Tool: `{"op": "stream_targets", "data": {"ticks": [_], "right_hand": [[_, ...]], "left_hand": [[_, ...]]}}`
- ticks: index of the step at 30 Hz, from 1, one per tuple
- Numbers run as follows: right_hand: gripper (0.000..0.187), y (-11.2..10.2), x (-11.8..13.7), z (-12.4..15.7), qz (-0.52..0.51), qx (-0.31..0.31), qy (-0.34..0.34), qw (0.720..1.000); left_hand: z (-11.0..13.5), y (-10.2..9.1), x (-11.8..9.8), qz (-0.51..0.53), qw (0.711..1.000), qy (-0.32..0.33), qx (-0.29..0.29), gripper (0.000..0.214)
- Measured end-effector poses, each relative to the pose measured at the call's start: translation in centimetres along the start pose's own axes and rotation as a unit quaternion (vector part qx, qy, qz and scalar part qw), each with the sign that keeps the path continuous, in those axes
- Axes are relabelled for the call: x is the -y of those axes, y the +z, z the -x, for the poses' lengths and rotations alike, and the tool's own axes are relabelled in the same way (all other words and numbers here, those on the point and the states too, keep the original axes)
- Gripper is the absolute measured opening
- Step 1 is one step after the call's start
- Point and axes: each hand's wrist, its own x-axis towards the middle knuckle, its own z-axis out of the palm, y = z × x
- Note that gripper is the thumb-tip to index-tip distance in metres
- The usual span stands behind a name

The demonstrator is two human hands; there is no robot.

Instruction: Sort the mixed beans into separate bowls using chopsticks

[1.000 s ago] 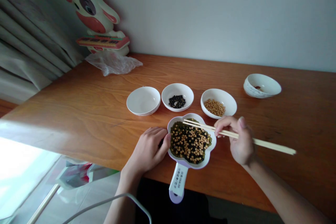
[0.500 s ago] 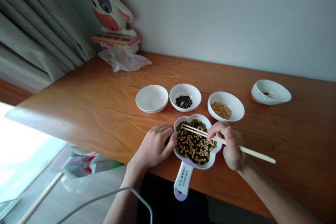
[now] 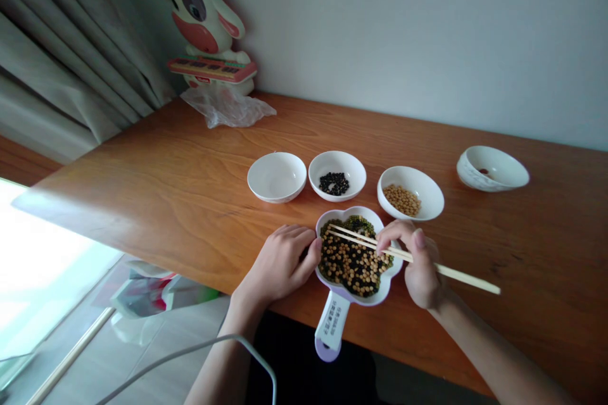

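Observation:
A flower-shaped white dish point(image 3: 387, 281) with a lilac handle sits at the table's near edge, filled with mixed yellow, black and green beans point(image 3: 351, 259). My left hand point(image 3: 280, 262) rests curled against the dish's left rim. A pair of wooden chopsticks point(image 3: 456, 273) is pinched in my right hand point(image 3: 418, 262), their tips lying over the beans. Behind the dish stand three small white bowls: an empty one point(image 3: 277, 176), one with black beans point(image 3: 337, 175), one with yellow beans point(image 3: 411, 192).
A fourth white bowl point(image 3: 492, 168) stands at the far right of the wooden table point(image 3: 166, 190). A cow-shaped toy point(image 3: 204, 19) and a crumpled plastic bag point(image 3: 228, 107) sit at the back left by a curtain. A white cable point(image 3: 199, 351) hangs below the table edge.
The view has shifted left, so everything sits further right in the picture. My right hand has slid the chopsticks further over the bean dish. My left hand has stayed on the rim.

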Motion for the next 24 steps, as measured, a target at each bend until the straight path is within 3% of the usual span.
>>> {"op": "stream_targets", "data": {"ticks": [24], "right_hand": [[0.064, 0.26, 0.20, -0.12, 0.003, -0.012, -0.018, 1.000]], "left_hand": [[-0.08, -0.08, -0.02, 0.000, 1.000, 0.005, -0.010, 0.035]]}}
